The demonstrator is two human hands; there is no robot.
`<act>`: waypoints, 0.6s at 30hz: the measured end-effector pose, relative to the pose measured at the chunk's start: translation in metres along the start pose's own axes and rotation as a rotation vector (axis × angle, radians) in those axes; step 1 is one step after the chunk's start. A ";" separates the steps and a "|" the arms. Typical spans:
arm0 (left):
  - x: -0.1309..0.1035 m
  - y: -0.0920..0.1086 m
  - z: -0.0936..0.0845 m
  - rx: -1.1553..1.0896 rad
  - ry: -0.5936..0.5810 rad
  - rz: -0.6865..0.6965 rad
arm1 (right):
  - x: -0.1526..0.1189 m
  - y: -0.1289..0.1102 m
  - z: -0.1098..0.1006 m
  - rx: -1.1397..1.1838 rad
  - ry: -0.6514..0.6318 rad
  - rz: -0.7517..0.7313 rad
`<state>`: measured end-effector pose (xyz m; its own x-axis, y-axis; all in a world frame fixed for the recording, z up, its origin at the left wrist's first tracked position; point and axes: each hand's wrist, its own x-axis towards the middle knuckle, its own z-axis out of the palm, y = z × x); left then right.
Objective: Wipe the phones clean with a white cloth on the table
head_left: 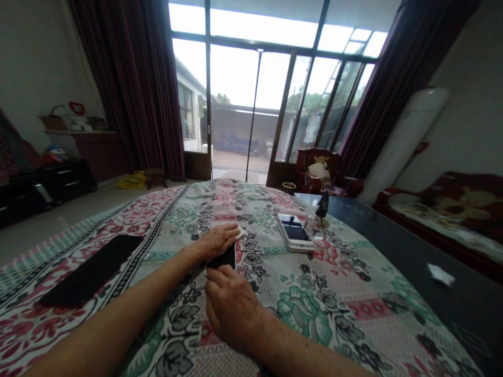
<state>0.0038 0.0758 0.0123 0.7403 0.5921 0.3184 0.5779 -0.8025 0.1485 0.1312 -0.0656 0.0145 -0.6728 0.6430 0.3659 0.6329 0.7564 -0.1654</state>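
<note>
Dark purple curtains flank a tall glass door, and bright daylight falls across a desk covered in a flowered cloth. Through the head camera I see a dark-screened phone lying near the middle of the desk, mostly covered by my two hands. My right hand curls at its near end, thumb and fingers pinching the edge. My left hand lies flat over the far end, fingers held together on a white wipe that pokes out past the fingertips; I cannot tell whether that grip pinches the wipe or only presses on it.

To the right of my hands, well apart from them, a white device lies face up, with a small black stand just beyond it. Over on the left, a larger black slab rests at a slant. Past the right side, I have a second desk with a dark top, carrying a white scrap. Farther back stands a wooden chair.
</note>
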 end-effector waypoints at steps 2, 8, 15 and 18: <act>-0.003 -0.009 0.002 0.001 0.023 -0.066 | 0.000 0.000 0.000 0.000 0.001 -0.007; -0.020 -0.016 -0.011 0.042 0.036 -0.239 | 0.000 0.001 -0.001 -0.006 -0.002 -0.018; -0.021 0.010 -0.025 -0.055 -0.160 0.052 | 0.000 0.001 0.001 -0.006 0.004 -0.010; -0.018 0.005 -0.020 -0.074 -0.122 0.038 | 0.000 0.001 0.001 -0.010 -0.001 -0.010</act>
<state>-0.0134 0.0596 0.0259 0.7997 0.5625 0.2098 0.5255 -0.8249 0.2086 0.1316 -0.0648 0.0138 -0.6797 0.6352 0.3667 0.6298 0.7617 -0.1521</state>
